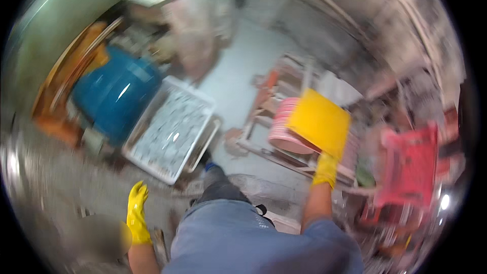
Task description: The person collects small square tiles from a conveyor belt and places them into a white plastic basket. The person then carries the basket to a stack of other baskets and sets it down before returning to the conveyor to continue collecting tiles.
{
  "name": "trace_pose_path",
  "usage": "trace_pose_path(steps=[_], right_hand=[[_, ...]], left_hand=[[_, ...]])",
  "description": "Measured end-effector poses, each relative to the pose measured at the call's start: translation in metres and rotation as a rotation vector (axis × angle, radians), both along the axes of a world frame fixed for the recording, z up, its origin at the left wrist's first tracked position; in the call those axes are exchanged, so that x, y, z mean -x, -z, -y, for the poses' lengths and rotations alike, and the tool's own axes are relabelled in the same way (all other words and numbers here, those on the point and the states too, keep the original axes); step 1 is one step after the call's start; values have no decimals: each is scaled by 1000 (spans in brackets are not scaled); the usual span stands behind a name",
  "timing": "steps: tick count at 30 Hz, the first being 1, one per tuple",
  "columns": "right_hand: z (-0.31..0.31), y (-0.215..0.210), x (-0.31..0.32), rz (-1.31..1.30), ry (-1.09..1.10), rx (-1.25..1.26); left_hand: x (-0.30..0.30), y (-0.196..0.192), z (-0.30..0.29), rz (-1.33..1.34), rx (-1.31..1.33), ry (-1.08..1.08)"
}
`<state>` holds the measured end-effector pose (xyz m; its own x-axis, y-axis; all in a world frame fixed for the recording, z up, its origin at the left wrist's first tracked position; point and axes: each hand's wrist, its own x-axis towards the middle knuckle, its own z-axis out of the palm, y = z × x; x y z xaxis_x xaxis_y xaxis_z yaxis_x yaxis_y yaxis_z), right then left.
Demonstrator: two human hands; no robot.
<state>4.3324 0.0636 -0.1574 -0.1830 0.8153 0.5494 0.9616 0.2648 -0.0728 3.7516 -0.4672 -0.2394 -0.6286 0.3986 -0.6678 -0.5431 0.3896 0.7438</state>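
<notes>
Flat yellow rectangular panel (322, 122), material unclear, is up in the right hand (325, 166), not set down; remaining work doesn't show. Face plain, picture blurred. Gloved fingers look closed on its near edge. Panel partly covers pink-striped round containers (288, 134), contact unclear. Near left, left hand (136, 216): fingers loosely parted, empty.

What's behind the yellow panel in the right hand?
Part of a pink ribbed cylinder left of the yellow panel, something whitish upper right; whatever the panel covers is hidden.
</notes>
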Motion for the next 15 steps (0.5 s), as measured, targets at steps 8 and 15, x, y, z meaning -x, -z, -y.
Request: trace_pose_path(steps=[8,15], right_hand=[[39,50,-76,-1739,351,911],[33,104,47,-1190,466,1611]], left_hand=[[-129,116,208,39,834,197],[-226,117,195,322,909,57]])
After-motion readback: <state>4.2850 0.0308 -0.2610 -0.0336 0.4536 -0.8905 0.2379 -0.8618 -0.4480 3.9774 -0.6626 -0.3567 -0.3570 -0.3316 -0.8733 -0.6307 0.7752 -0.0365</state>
